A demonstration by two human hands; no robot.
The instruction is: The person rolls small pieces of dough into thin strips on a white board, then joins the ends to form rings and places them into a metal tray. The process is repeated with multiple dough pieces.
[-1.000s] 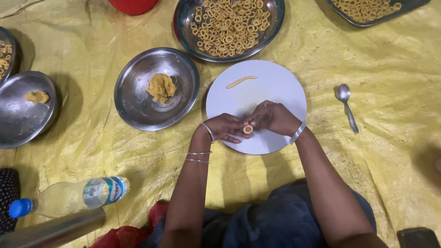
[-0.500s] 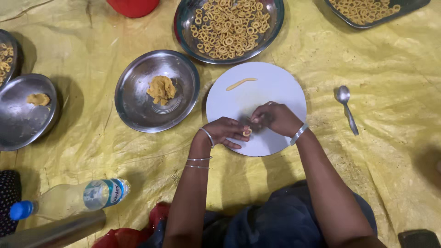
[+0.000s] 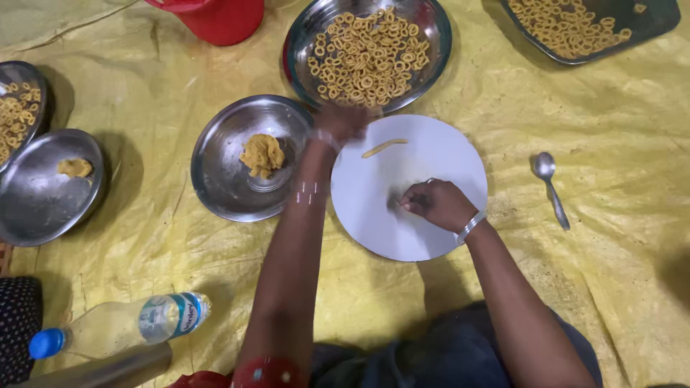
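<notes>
My left hand (image 3: 341, 121) is blurred as it reaches over the near rim of a large steel bowl (image 3: 437, 57) filled with several dough rings (image 3: 366, 54). Whether it holds anything is hidden by the blur. My right hand (image 3: 433, 202) rests on a round white board (image 3: 381, 223) with its fingers curled shut. A short strip of dough (image 3: 383, 147) lies on the board's far side. To the left of the board, a steel plate (image 3: 215, 179) holds a lump of yellow dough (image 3: 261, 154).
Everything sits on a yellow sheet (image 3: 618, 273). A red container (image 3: 215, 18) and a dark tray of rings (image 3: 575, 29) stand at the far edge. A spoon (image 3: 550, 185) lies right of the board. Two more steel plates (image 3: 36, 208) are at left, a plastic bottle (image 3: 122, 325) near me.
Both hands were together on the board, shaping a dough ring. My left hand has since swung forward to the bowl of rings, while my right hand stays on the board.
</notes>
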